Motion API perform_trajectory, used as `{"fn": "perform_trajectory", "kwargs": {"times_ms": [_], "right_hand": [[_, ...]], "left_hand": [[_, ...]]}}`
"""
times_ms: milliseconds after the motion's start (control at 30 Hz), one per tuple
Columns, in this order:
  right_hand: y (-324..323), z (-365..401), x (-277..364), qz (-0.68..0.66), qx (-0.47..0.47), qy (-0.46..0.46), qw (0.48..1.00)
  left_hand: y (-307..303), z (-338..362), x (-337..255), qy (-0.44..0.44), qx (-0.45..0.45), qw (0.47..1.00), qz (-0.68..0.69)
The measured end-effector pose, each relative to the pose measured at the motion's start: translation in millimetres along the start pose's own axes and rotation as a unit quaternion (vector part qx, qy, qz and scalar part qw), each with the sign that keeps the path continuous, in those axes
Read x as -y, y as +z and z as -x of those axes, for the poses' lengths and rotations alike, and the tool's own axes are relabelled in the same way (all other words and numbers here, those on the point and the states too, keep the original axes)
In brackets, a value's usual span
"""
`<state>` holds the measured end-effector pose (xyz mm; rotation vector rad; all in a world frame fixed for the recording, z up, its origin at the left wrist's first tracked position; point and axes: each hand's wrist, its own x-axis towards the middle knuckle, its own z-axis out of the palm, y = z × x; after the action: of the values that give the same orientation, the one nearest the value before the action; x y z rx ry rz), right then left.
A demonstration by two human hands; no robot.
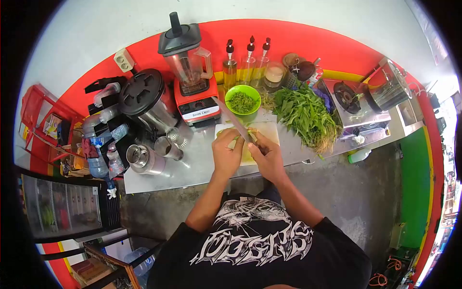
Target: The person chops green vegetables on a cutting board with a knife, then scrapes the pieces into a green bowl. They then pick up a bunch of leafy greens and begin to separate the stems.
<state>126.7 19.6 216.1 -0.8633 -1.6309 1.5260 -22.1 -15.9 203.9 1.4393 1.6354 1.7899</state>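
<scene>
Over the white cutting board (270, 131), my right hand (267, 155) is closed around a knife (232, 115), its blade slanting up and to the left. Close beside it my left hand (228, 150) has its fingers pinched together near the blade; what they hold, if anything, is too small to make out. Pale green bits show on the board around my fingers. Just behind the board stands a lime-green bowl (244, 117) with chopped green herbs (241, 102) in it. A big bunch of leafy greens (304, 111) lies to the right, roots toward the front edge.
A red blender (197, 98) stands back left, near a large black-lidded steel container (142, 91). Metal cups (168, 148) and a steel canister (144, 159) sit at the left. Pump bottles (230, 70) line the wall. A gas stove (358, 103) is at the right.
</scene>
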Motion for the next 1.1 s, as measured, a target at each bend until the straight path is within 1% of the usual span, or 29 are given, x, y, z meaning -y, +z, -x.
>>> {"fn": "perform_trajectory", "kwargs": {"times_ms": [33, 67, 100, 133, 167, 200, 233, 267, 300, 367, 433, 467, 500, 533, 567, 633, 667, 767, 833, 867, 900, 967, 1033, 1100], "right_hand": [[-1, -1, -1, -0.003, -0.002, 0.008, 1.0], [-1, -2, 0, -0.005, -0.003, 0.007, 1.0], [-1, -4, 3, -0.063, -0.005, 0.055, 0.996], [-2, -5, 6, -0.121, -0.006, 0.103, 0.987], [-3, -5, 8, -0.123, -0.007, 0.102, 0.987], [-4, -6, 10, -0.143, -0.001, 0.107, 0.984], [-6, -7, 11, -0.164, 0.004, 0.112, 0.98], [-6, -8, 6, -0.144, 0.003, 0.092, 0.985], [-8, -8, 8, -0.144, 0.003, 0.09, 0.985], [-14, -11, 12, -0.112, 0.048, 0.05, 0.991], [-21, -13, 7, -0.1, 0.055, 0.051, 0.992], [-24, -13, 3, -0.088, 0.063, 0.054, 0.993], [-27, -13, -1, -0.104, 0.068, 0.054, 0.991], [-29, -14, -9, -0.113, 0.066, 0.049, 0.99], [-30, -15, -16, -0.122, 0.065, 0.044, 0.989], [-33, -16, -21, -0.115, 0.068, 0.039, 0.99], [-33, -17, -22, -0.108, 0.072, 0.033, 0.991], [-27, -16, -14, -0.113, 0.06, 0.052, 0.99], [-21, -15, -16, -0.119, 0.045, 0.047, 0.991], [-18, -14, -16, -0.124, 0.033, 0.04, 0.991], [-15, -13, -16, -0.125, 0.033, 0.041, 0.991], [-9, -11, -13, -0.101, 0.009, 0.028, 0.994], [-6, -10, -15, -0.098, -0.004, 0.022, 0.995], [-2, -11, -20, -0.112, -0.029, 0.011, 0.993]], "left_hand": [[2, 0, -1, 0.038, -0.015, 0.997, -0.059], [5, -1, -3, 0.088, -0.038, 0.992, -0.085], [7, -1, -3, 0.089, -0.036, 0.992, -0.086], [9, -1, -2, 0.113, -0.046, 0.987, -0.109], [11, -1, -1, 0.136, -0.057, 0.98, -0.132], [12, -2, -2, 0.138, -0.055, 0.98, -0.133], [13, -2, -2, 0.118, -0.048, 0.985, -0.115], [14, -1, -3, 0.098, -0.041, 0.99, -0.097], [15, -1, -4, 0.099, -0.041, 0.989, -0.098], [14, -3, -6, 0.044, -0.008, 0.998, -0.049], [11, -9, -9, 0.051, 0.006, 0.998, -0.048], [11, -11, -6, 0.043, 0.027, 0.998, -0.033], [10, -11, -3, 0.034, 0.048, 0.998, -0.018], [8, -12, 0, -0.012, 0.082, 0.997, 0.005], [7, -11, 1, -0.013, 0.084, 0.996, 0.005], [5, -13, 2, -0.087, 0.116, 0.989, 0.034], [5, -14, 2, -0.087, 0.116, 0.989, 0.034], [3, -14, 2, -0.027, 0.106, 0.994, -0.007], [8, -10, -5, -0.023, 0.054, 0.998, -0.03], [11, -7, -9, -0.022, 0.03, 0.999, -0.018], [14, -5, -7, -0.023, 0.031, 0.999, -0.018], [19, -2, 0, -0.001, -0.012, 0.999, -0.033], [23, -1, 1, 0.008, -0.024, 0.999, -0.042], [27, -1, 1, 0.026, -0.033, 0.995, -0.095]]}}
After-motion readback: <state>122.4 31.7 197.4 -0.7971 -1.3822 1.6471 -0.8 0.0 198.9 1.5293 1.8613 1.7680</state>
